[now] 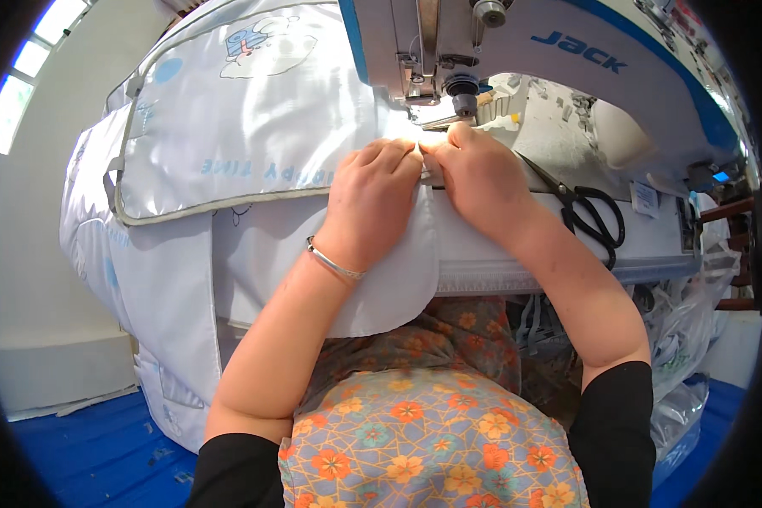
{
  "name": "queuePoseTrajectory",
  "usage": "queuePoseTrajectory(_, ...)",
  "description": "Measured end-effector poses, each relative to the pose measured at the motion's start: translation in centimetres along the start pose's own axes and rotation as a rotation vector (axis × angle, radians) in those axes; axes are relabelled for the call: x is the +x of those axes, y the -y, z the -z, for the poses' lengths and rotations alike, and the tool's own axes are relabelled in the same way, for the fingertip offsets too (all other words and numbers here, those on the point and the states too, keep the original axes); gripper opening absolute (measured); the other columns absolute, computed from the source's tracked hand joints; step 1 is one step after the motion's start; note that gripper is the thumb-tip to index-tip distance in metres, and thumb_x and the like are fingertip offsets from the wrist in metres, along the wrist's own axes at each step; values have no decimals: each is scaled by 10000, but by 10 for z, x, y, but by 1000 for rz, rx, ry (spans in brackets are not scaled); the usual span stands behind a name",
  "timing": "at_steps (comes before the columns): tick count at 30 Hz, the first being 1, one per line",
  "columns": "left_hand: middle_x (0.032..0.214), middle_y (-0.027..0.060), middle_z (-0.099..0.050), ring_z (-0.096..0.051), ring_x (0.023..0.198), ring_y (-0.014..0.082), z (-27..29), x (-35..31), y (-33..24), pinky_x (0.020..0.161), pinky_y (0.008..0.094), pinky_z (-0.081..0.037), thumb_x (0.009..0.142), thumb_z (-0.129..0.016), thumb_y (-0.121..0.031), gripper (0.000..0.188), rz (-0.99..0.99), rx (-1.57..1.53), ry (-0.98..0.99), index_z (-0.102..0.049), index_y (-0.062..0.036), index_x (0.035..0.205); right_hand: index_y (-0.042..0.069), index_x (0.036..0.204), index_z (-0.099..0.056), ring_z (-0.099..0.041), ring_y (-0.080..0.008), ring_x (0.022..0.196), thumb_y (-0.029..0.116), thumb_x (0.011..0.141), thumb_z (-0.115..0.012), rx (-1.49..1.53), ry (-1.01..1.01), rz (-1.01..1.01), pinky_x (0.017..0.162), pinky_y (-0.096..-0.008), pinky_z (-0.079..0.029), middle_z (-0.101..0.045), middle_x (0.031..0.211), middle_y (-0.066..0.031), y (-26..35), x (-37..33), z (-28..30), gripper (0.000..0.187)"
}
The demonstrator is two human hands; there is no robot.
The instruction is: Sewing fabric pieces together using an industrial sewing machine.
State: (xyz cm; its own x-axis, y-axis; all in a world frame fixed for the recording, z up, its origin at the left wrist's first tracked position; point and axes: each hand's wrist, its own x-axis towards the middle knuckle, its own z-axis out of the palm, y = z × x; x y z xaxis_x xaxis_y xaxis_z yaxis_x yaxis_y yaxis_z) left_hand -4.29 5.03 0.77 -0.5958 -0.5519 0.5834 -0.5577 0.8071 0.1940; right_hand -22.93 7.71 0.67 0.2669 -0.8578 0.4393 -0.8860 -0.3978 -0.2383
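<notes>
Under the head of a white and blue sewing machine (516, 51), both my hands are close together at the needle area. My left hand (372, 190), with a silver bangle on the wrist, has its fingers curled and pressed on the pale printed fabric (271, 127). Beside it, my right hand (483, 173) is closed, thumb and forefinger pinching at the fabric's edge by the presser foot. Bright lamp glare and my fingers hide the exact spot. A panel of the fabric has grey binding round its edge and lies to the left, its lower layers hanging off the table.
Black-handled scissors (565, 193) lie right of my right hand, blades toward it. Scraps (567, 102) are scattered behind the machine's arm. A measuring strip (499, 278) runs along the table's front edge. Clear plastic bags (681, 330) hang at the right above a blue floor (85, 449).
</notes>
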Motion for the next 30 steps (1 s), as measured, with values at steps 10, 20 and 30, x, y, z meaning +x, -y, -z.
queuePoseTrajectory(10,1066,103,-674,-634,1068,288,-1,8,14,889,410,-504,806,-609,-36,236,37,-28,54,-675,-32,1032,133,1044,-732,-602,-279,800,122,910,-611,-41,-16,42,702,-417,-510,-557,865,-91,1,6,-1,181)
queuePoseTrajectory(20,1001,109,-653,-645,983,305,-5,15,22,866,420,-511,768,-618,-32,184,57,-32,14,-685,-58,937,76,1020,-727,-631,-290,865,54,851,-647,47,-62,-28,761,-418,-530,-623,905,-98,3,3,-1,188)
queuePoseTrajectory(30,1018,95,-672,-649,1035,278,-2,19,33,935,424,-496,744,-620,-27,183,29,-4,53,-686,-53,913,37,1149,-707,-625,-267,1040,35,818,-640,49,-78,154,947,-380,-510,-696,1175,-78,7,2,1,338)
